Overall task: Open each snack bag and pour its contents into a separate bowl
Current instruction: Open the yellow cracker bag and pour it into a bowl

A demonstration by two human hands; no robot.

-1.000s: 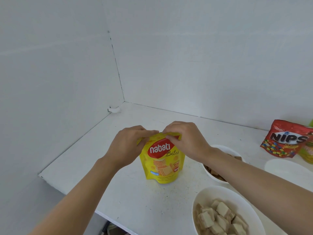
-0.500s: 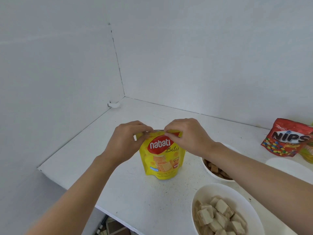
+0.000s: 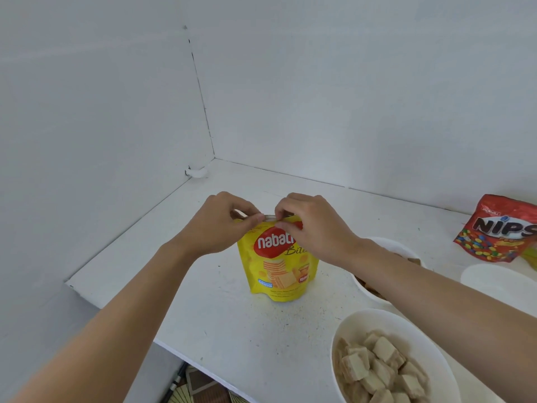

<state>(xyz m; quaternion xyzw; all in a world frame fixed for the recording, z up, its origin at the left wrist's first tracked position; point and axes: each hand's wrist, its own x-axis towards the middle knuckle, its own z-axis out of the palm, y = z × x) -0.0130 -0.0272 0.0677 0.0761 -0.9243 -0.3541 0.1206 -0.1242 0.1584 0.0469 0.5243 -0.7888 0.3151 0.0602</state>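
Since half a second ago the two hands sit slightly further apart on the bag's top, and a pale strip of inner lining now shows between them.

Nearest, right and in front of the yellow bag (image 3: 279, 266): a white bowl (image 3: 343, 324) filled with pale cubes (image 3: 380, 365).

Yellow bag stands upright on the white bench (image 3: 232, 330), label facing the camera. Left hand (image 3: 215, 228) at its top left corner, thumb and forefinger clamped on the top edge. Right hand (image 3: 316, 228) at its top right corner, fingers (image 3: 286, 225) likewise pinched on the edge, covering part of the red logo.

Right of the bag, behind the right forearm: second bowl (image 3: 392, 245), brown pieces partly visible inside.

Further right: third bowl (image 3: 494, 280), cut by the frame edge; contents cannot be told.

Beyond that, right and behind the bag: red bag (image 3: 505, 228) standing near the back wall, with a yellow-green item (image 3: 530, 257) just beside it, mostly out of frame.

Farthest, behind and left of the bag: small white fitting (image 3: 197, 171) in the wall corner.
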